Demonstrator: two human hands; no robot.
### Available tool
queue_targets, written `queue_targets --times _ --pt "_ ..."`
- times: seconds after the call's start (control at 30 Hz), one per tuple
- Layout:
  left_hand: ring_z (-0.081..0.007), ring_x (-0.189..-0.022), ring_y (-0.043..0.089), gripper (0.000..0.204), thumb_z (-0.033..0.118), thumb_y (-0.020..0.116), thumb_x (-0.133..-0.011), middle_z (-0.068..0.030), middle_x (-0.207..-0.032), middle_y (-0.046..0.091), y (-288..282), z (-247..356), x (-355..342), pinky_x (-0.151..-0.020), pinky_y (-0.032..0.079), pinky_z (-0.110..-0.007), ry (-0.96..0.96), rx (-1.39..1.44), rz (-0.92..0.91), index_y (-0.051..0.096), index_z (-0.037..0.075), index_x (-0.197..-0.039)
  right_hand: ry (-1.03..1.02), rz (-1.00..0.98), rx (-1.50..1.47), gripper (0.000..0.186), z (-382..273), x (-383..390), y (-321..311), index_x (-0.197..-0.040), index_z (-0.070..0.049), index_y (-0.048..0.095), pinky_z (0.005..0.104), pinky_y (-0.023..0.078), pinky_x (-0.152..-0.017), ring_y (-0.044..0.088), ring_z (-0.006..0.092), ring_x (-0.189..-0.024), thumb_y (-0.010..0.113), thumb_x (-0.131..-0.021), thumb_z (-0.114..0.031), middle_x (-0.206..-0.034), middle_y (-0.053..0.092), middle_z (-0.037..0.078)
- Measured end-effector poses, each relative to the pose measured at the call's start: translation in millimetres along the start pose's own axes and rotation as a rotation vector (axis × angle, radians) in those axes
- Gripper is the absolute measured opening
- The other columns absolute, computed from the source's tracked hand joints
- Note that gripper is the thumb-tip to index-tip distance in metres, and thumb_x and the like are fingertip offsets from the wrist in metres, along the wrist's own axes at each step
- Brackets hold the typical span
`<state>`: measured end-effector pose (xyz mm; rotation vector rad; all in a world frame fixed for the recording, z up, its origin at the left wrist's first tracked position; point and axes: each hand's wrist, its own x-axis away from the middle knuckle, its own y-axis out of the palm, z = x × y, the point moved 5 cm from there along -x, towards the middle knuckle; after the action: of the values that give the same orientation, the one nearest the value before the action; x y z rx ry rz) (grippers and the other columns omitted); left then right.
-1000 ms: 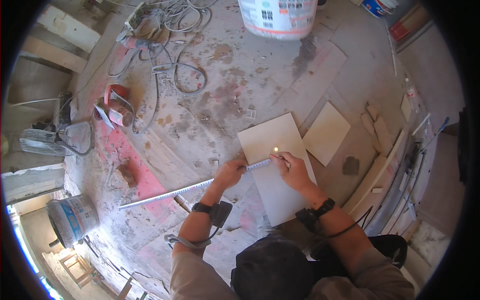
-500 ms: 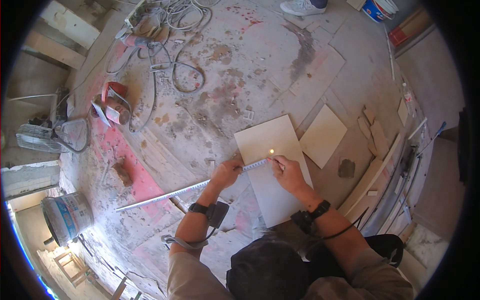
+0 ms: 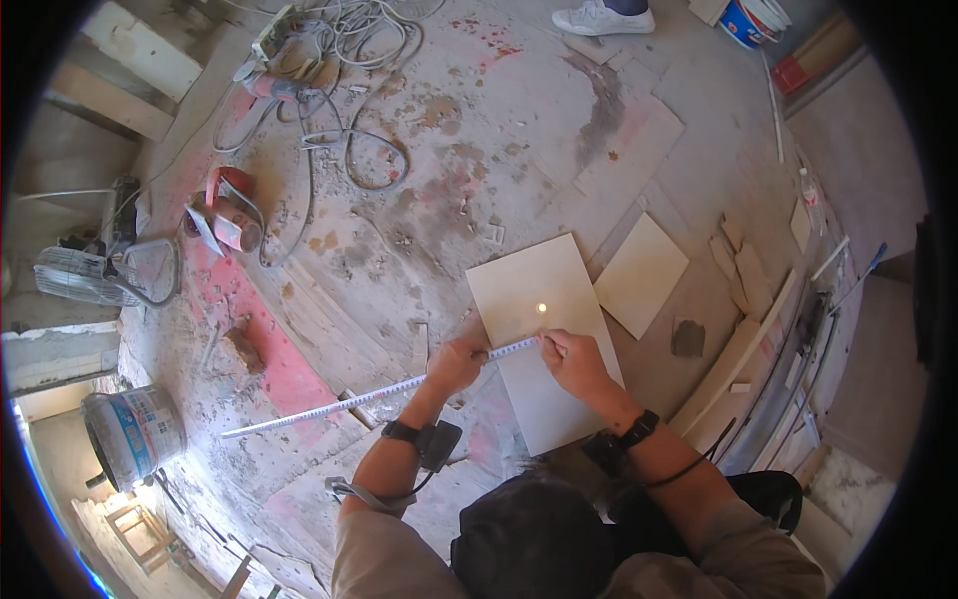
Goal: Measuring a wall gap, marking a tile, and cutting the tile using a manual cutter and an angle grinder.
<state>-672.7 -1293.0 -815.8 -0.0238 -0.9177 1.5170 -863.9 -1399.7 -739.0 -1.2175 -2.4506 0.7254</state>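
A long pale measuring tape strip (image 3: 319, 409) with fine markings slants from the floor on the left up over a pale rectangular tile (image 3: 547, 399). My left hand (image 3: 458, 365) is closed around the strip beside the tile's left edge. At the strip's right end, over the middle of the tile, my right hand (image 3: 579, 364) pinches with thumb and finger. A small red spot shows at those fingertips, too small to make out. No tape case is visible. A round bright glint lies on the tile just beyond my right hand.
A second pale tile (image 3: 644, 275) lies to the right, near broken strips (image 3: 748, 275). Far left are a red power tool (image 3: 232, 215), tangled cables (image 3: 374, 40), a fan (image 3: 80, 272) and a bucket (image 3: 135, 434). Another person's white shoe (image 3: 603, 18) stands at the far edge.
Both hands have shifted slightly toward me along with the tape strip, which now crosses the tile lower down. Its left end has also dropped a little. The grip looks the same.
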Motion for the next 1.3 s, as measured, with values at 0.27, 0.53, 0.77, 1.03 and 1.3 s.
queue_targets --times 0.27,0.53,0.77,1.03,1.3 --pt "-0.0357 -0.095 0.067 0.022 0.027 0.061 -0.085 -0.0159 -0.098 0.071 -19.4 -2.0 -24.4 -0.084 0.053 -0.045 -0.034 0.031 -0.024 0.074 0.018 -0.101 0.028 -0.034 -0.027 0.014 8.8 -25.6 5.7 -0.080 -0.001 0.062 0.0440 0.046 -0.053 0.059 0.0400 -0.059 0.063 -0.087 -0.013 -0.064 0.058 0.021" --pt "-0.0380 -0.091 0.067 0.023 0.024 0.065 -0.083 -0.0210 -0.092 0.069 25.5 6.3 32.8 -0.080 0.053 -0.044 -0.111 -0.069 -0.045 0.073 0.009 -0.099 0.083 -0.081 -0.030 0.020 0.3 30.6 -6.2 -0.074 -0.001 0.057 0.0470 0.046 -0.054 0.058 0.0420 -0.060 0.062 -0.086 -0.015 -0.065 0.058 0.021" --pt "-0.0375 -0.088 0.067 0.024 0.025 0.066 -0.083 -0.0204 -0.092 0.070 19.1 15.2 38.6 -0.077 0.053 -0.043 -0.066 -0.020 -0.070 0.073 0.008 -0.099 0.060 -0.091 0.041 0.017 -2.5 34.8 -10.3 -0.076 -0.002 0.057 0.0453 0.045 -0.052 0.059 0.0408 -0.059 0.061 -0.086 -0.014 -0.062 0.057 0.022" --pt "-0.0319 -0.086 0.069 0.022 0.024 0.067 -0.083 -0.0159 -0.089 0.071 72.4 9.3 104.1 -0.076 0.053 -0.041 -0.153 0.006 -0.092 0.074 0.014 -0.102 0.142 -0.189 0.049 0.020 -2.7 103.3 -22.3 -0.076 -0.001 0.057 0.0492 0.046 -0.055 0.059 0.0430 -0.062 0.060 -0.088 -0.017 -0.066 0.058 0.023" --pt "-0.0335 -0.091 0.068 0.019 0.028 0.064 -0.086 -0.0124 -0.096 0.071 95.5 24.6 143.4 -0.080 0.053 -0.045 -0.237 -0.005 -0.219 0.074 0.022 -0.101 0.214 -0.292 0.072 0.022 0.6 145.6 -29.8 -0.075 -0.001 0.060 0.0516 0.048 -0.061 0.060 0.0438 -0.067 0.059 -0.087 -0.019 -0.070 0.061 0.022"
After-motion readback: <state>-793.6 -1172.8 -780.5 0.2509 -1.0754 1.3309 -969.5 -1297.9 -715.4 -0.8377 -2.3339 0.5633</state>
